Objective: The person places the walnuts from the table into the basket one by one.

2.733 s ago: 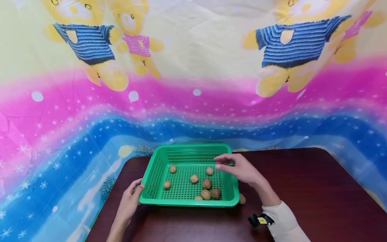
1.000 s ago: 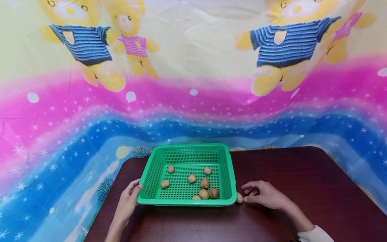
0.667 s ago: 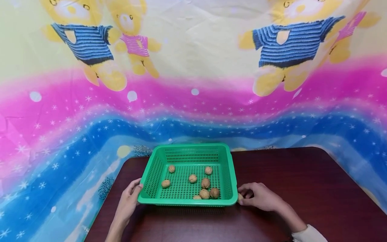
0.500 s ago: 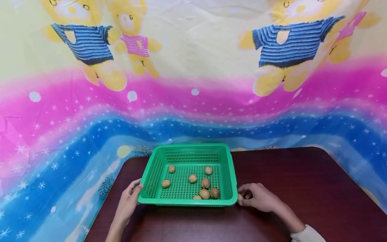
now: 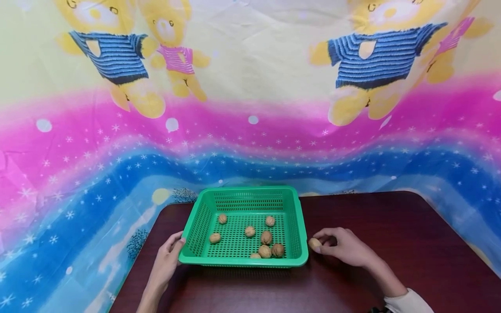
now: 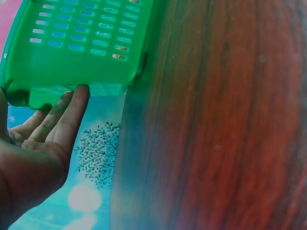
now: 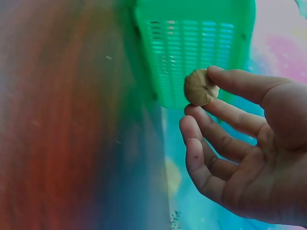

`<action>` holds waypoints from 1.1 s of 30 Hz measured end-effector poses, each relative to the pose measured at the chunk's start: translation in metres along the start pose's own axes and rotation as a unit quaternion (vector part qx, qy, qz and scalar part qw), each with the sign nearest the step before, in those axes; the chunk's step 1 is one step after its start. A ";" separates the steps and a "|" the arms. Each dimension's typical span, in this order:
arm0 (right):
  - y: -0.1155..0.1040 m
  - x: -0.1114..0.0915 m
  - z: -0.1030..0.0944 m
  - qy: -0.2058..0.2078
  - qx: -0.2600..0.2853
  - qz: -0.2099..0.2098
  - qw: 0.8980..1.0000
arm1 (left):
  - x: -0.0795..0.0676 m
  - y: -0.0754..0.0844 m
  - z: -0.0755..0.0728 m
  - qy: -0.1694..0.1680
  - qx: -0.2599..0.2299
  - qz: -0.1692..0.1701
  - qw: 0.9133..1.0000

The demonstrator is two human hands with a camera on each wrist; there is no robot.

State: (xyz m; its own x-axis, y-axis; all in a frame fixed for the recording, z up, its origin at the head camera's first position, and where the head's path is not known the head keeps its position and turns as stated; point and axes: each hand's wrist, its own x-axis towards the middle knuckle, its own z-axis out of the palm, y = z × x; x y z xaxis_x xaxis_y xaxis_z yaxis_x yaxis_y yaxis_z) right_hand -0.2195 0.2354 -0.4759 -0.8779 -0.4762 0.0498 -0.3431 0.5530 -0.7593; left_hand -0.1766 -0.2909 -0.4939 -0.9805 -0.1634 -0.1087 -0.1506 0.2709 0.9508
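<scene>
A green plastic basket (image 5: 244, 262) with slotted walls stands on the dark table, and several walnuts (image 5: 249, 231) lie scattered on its floor. My left hand (image 5: 167, 258) holds the basket's left rim, thumb on top and fingers beneath; in the left wrist view those fingers (image 6: 72, 115) reach under the rim. Just outside the right wall, my right hand (image 5: 346, 247) pinches a walnut (image 5: 315, 244) between thumb and fingertips. The right wrist view shows this walnut (image 7: 201, 87) raised off the table, the other fingers curved below it.
The reddish-brown table (image 5: 391, 234) extends to the right of the basket and in front of it. A cloth backdrop (image 5: 250, 143) printed with bears and snowflakes hangs behind the table and along its left side.
My right hand was above the basket, came down to the walnut beside the right wall, took hold of it and has lifted it slightly. The left hand stays on the rim.
</scene>
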 end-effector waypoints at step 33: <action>-0.065 0.043 -0.003 0.004 0.081 -0.011 0.997 | -0.001 -0.002 0.001 -0.001 -0.018 0.003 1.000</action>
State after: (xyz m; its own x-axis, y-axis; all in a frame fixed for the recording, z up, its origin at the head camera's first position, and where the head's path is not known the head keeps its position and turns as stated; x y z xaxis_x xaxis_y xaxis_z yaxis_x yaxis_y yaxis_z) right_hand -0.2362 0.1807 -0.4221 -0.8734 -0.4817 0.0715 -0.3038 0.4242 -0.8531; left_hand -0.1757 -0.2903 -0.4955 -0.9816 -0.1600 -0.1042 -0.1408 0.2380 0.9610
